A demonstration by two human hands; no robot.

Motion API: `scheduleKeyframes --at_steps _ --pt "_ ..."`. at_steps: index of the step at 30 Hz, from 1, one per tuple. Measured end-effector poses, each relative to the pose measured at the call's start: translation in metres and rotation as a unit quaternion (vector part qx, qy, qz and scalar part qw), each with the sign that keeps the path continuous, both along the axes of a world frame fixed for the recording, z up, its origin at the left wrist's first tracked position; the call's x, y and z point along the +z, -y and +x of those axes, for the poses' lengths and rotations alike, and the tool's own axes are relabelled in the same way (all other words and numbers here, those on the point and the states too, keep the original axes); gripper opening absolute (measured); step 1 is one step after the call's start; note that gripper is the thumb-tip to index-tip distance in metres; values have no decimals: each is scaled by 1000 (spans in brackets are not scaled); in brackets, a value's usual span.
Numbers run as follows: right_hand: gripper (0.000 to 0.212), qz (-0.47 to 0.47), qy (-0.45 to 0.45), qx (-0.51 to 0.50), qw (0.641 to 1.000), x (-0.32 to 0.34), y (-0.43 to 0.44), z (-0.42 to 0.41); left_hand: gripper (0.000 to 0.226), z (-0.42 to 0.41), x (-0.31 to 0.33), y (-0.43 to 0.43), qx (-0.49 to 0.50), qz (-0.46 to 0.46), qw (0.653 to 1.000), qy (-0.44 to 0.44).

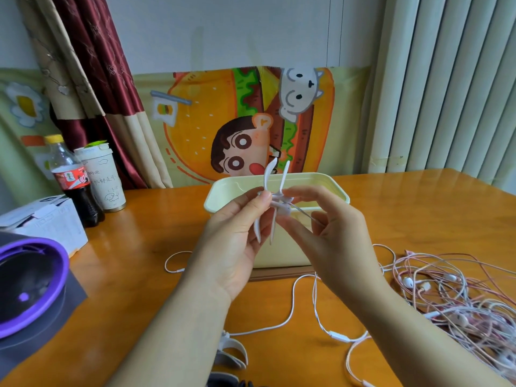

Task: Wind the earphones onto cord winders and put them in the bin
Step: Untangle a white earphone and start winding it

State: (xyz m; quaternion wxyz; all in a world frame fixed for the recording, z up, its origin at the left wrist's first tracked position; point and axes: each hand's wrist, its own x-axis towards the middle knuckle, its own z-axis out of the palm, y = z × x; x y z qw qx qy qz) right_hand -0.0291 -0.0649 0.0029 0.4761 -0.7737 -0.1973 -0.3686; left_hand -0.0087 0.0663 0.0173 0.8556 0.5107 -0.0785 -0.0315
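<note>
- I read this as the start of winding: one winder (pixel 267 174) is held up over the bin (pixel 321 185), and I see only a little cord at its hub
- My left hand (pixel 237 233) pinches the winder at its middle, thumb and forefinger clamped on it, the prongs standing above and below the grip
- My right hand (pixel 329 236) pinches the cord (pixel 292 303) end against the hub, fingertips closed on it; whether that end is a bud or a plug I cannot tell
- The rest of that cord hangs down behind my right hand and lies loose on the table (pixel 418 208)
- A pile (pixel 460 297) of tangled earphones waits near my right arm, and spare winders (pixel 233 350) lie near the front edge
- Next, as I judge it, the left must hold the winder firm while the right loops the cord between the prongs, keeping it taut so the turns do not slip off
</note>
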Motion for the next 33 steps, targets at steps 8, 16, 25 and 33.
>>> scheduleKeyframes --at_steps 8,16,25,33 --pt "29 -45 33 -16 998 7 13 2 37 0 5 -9 -30 37 998 37" --pt "27 -79 63 -2 995 3 9 3 29 -2 4 -6 30 50 996 60" --pt "16 61 0 62 996 7 9 0 33 -6 8 -5 -4 18 998 53" --pt "22 76 -41 92 992 8 10 0 42 -6 7 -3 -21 14 998 58"
